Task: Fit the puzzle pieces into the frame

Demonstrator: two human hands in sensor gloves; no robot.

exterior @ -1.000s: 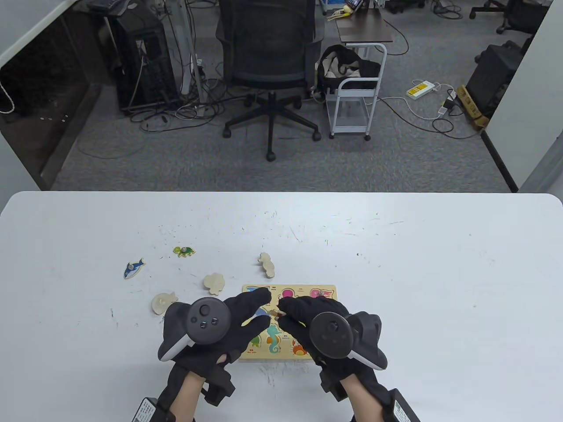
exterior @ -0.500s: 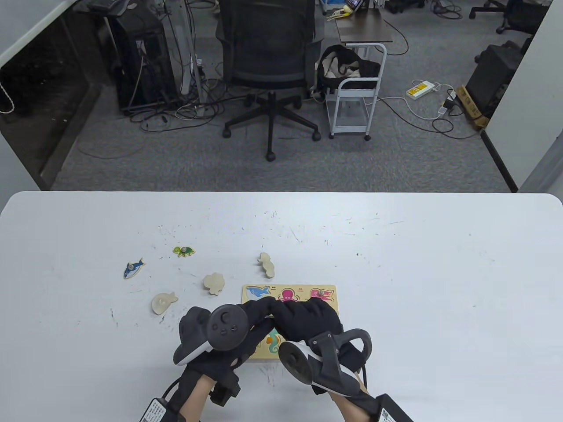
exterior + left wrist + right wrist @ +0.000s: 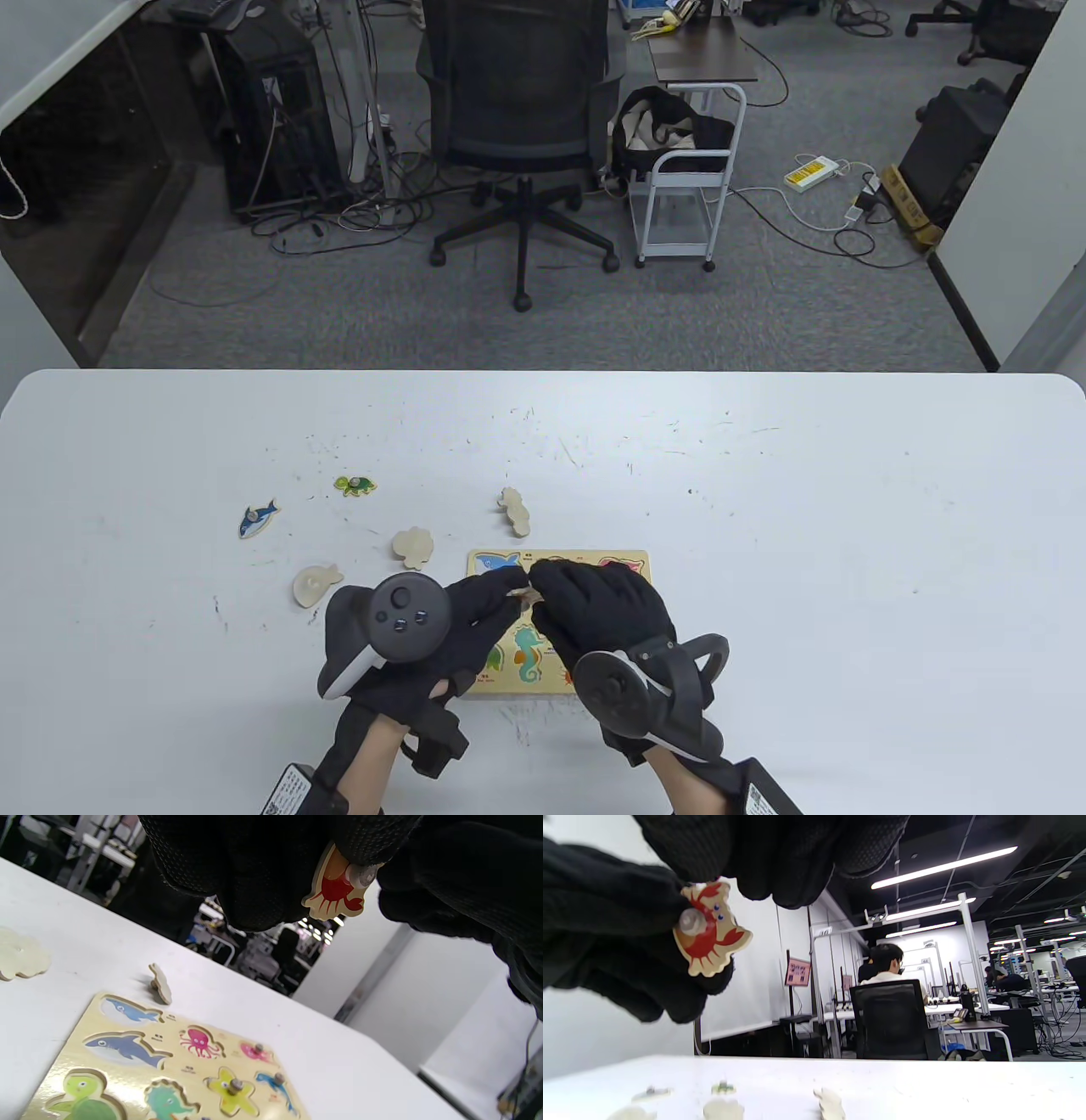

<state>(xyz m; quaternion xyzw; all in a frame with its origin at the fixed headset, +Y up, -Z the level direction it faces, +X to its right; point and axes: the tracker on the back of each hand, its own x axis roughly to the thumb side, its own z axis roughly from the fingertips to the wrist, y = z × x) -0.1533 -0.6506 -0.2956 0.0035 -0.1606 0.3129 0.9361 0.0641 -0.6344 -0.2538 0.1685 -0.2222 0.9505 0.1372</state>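
The wooden puzzle frame (image 3: 632,562) lies flat near the table's front edge and also shows in the left wrist view (image 3: 169,1069). Both hands meet above its middle. My left hand (image 3: 512,586) pinches a small red crab piece (image 3: 335,889) at its knob. My right hand (image 3: 545,587) grips the same piece along its upper edge. The crab piece (image 3: 710,931) is held in the air, clear of the board. In the table view only a sliver of the crab piece (image 3: 523,595) shows between the fingertips. The hands hide most of the frame.
Loose pieces lie left of and behind the frame: a blue shark (image 3: 257,517), a green turtle (image 3: 354,485), and three face-down pieces (image 3: 514,511), (image 3: 413,546), (image 3: 316,584). A starfish piece (image 3: 233,1088) and a pink piece (image 3: 256,1051) sit in the frame.
The right hand has rolled and drawn back a little, and the left hand has turned flatter. The fingertips of both hands have risen slightly toward the frame's far half, still together on the piece.
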